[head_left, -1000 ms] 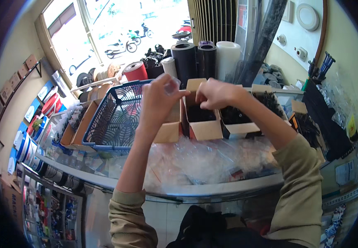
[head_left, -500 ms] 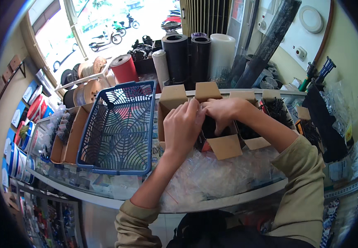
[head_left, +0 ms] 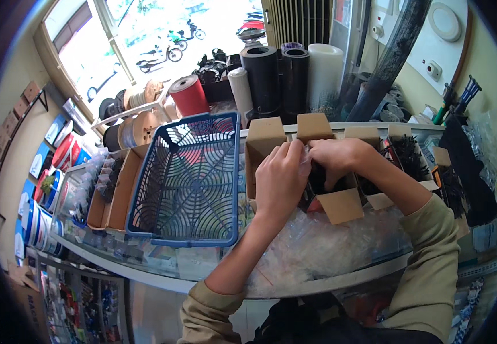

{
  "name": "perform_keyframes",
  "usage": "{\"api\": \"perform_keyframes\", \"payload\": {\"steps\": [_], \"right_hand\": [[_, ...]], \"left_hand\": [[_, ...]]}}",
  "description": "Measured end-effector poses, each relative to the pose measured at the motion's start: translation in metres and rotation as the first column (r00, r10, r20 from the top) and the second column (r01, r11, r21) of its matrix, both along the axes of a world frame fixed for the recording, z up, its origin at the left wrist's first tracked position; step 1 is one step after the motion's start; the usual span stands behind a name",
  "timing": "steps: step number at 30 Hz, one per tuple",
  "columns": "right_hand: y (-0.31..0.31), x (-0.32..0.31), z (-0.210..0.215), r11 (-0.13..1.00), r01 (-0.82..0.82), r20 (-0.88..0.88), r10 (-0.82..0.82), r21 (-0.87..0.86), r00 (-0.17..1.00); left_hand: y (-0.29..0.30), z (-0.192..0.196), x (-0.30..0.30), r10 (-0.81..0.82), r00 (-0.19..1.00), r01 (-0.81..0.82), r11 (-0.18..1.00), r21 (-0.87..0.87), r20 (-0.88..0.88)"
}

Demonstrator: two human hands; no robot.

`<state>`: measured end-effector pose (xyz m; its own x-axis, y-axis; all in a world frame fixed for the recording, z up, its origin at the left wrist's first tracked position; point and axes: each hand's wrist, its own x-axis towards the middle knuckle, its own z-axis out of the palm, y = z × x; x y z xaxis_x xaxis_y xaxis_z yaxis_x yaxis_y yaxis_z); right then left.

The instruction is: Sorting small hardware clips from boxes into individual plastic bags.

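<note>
Both hands have come together at one box since a second ago, when the left was raised beside the basket; the left hand [head_left: 280,178] is now curled, thumb side inward, its fingertips pinching a small clear bag [head_left: 305,162]; the right hand [head_left: 335,160] is just beside it, fingers pointing down into an open cardboard box [head_left: 341,206] with dark contents [head_left: 318,179]; whether those fingers grasp anything, I cannot tell; the small bag is between the two hands, over the box's left side. Another open box [head_left: 265,132] is just left of this one, partly behind the left hand; to the right is a box of thin black pieces [head_left: 412,160]; nearer the wearer, a heap of clear plastic [head_left: 329,246] lies on the glass counter [head_left: 351,277]. Left of the boxes is a blue lattice basket [head_left: 185,243], and beyond it a long carton [head_left: 127,186]; behind the counter are a red roll [head_left: 190,98] lying tilted, a slim white roll [head_left: 240,89], two black rolls [head_left: 260,80] and a clear roll [head_left: 325,77], all upright or nearly so; farther off, motorbikes [head_left: 159,59] are visible in the bright street.
</note>
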<state>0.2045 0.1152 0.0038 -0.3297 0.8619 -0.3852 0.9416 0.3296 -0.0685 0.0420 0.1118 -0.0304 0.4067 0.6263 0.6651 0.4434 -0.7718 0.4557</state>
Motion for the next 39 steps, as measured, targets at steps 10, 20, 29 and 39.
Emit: {"api": "perform_keyframes", "payload": {"steps": [10,20,29,39], "right_hand": [[-0.006,0.012,-0.001,1.0,-0.002,-0.058,0.003,0.018,0.998],[-0.006,0.014,0.0,0.984,-0.159,-0.128,0.169,0.083,0.977],[-0.016,0.015,0.008,0.994,-0.057,-0.367,0.088,0.094,0.926],[-0.014,0.036,0.006,0.978,0.143,-0.656,-0.009,0.151,0.755]], "left_hand": [[0.001,-0.002,-0.002,-0.009,1.0,0.009,0.999,0.036,0.005],[-0.003,-0.001,0.0,-0.023,1.0,0.023,0.999,0.024,0.011],[-0.004,0.007,-0.001,-0.074,0.993,0.08,0.995,-0.053,0.095],[-0.004,0.016,-0.004,-0.091,0.986,0.123,0.962,-0.244,0.14]]}}
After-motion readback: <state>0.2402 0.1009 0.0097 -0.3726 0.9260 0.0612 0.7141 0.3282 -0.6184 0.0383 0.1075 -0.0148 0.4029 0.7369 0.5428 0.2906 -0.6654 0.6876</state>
